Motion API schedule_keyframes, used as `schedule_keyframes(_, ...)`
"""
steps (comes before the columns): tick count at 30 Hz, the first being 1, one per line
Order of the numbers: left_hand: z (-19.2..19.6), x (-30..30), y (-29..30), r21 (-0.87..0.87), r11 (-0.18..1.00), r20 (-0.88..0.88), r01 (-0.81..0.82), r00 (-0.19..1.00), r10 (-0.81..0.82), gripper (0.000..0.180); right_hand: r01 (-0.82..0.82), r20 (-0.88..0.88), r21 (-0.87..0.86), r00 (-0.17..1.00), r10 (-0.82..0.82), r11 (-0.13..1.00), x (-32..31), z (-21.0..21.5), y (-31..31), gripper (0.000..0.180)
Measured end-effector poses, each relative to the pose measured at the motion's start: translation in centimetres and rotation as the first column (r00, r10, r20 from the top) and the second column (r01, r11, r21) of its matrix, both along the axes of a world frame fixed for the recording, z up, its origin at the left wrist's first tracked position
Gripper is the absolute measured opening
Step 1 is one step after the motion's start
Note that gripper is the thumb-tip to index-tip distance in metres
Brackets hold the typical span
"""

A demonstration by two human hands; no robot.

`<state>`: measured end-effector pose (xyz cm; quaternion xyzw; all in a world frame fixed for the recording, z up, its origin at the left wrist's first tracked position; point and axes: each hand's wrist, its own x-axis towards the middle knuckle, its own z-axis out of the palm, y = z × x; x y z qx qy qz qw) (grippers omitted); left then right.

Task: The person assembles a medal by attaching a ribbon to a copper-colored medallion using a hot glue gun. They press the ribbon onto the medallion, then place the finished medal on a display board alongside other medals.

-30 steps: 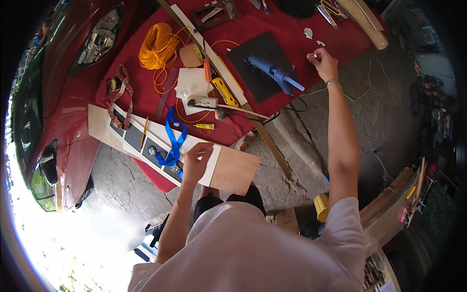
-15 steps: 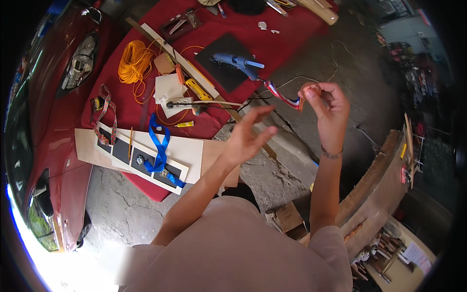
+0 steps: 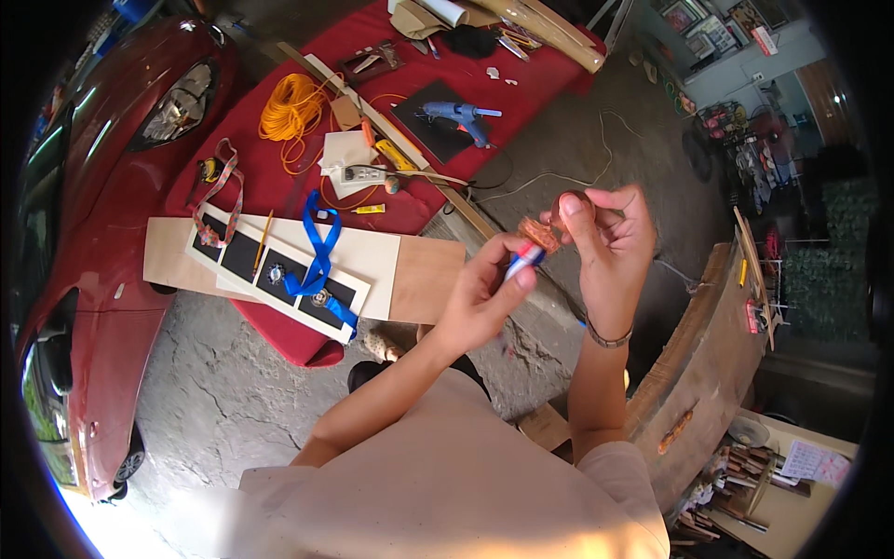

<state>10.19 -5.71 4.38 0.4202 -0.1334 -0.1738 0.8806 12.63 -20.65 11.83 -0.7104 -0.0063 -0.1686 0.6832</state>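
While both hands meet right of the frame's centre, the left grip [image 3: 480, 303] is closed on a red, white and blue ribbon [image 3: 524, 261], pinched between thumb and fingers. The ribbon's copper-coloured medal [image 3: 538, 235] lies just beyond those fingertips, up and to the right, bridging the gap between the hands. Its round end sits in the right grip [image 3: 615, 247], which is closed on it, thumb across the near side and fingers behind.

Farther off, left of centre, a wooden board [image 3: 428, 279] lies under a white-edged frame [image 3: 361, 293] with dark panels. A blue ribbon [image 3: 323, 247] trails over the frame, and a pencil [image 3: 264, 240] rests across it, left of the ribbon.

Beyond these, on the red-covered surface [image 3: 535, 104], are a small yellow tube [image 3: 369, 210], a power strip [image 3: 365, 174] and, toward the upper left, an orange cord coil [image 3: 291, 105]. Near the top centre, a blue glue gun [image 3: 452, 112] lies on a dark mat [image 3: 428, 133].
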Motion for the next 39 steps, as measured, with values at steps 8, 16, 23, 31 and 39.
schedule_keyframes(8, 2.0, -7.0, 5.7, 0.060, 0.990, -0.078, -0.129, 0.988, 0.134, 0.015, -0.090, -0.072, 0.090, 0.993, 0.097, 0.992, -7.9, 0.2, 4.7, 0.017)
schedule_keyframes(16, 3.7, -11.0, 7.8, 0.318, 0.947, -0.087, -0.044, 0.993, 0.075, 0.015, -0.062, 0.082, -0.439, 0.991, 0.108, 0.896, -14.0, -1.1, 4.7, 0.025)
schedule_keyframes(23, 4.7, -11.6, 3.0, 0.544, 0.802, 0.111, -0.247, 0.968, 0.224, 0.014, -0.147, 0.204, -0.682, 0.902, 0.380, 0.716, -14.2, -1.2, -0.2, 0.062)
schedule_keyframes(31, 5.4, -11.4, -5.6, 0.650, 0.679, 0.271, -0.341, 0.939, 0.213, 0.013, -0.212, 0.169, -0.423, 0.937, 0.307, 0.881, -14.2, -1.9, -8.5, 0.031)
schedule_keyframes(39, 5.4, -11.8, -11.0, 0.687, 0.595, 0.379, -0.417, 0.904, 0.196, 0.007, -0.127, 0.206, -0.541, 0.938, 0.278, 0.831, -13.3, -2.3, -13.0, 0.026)
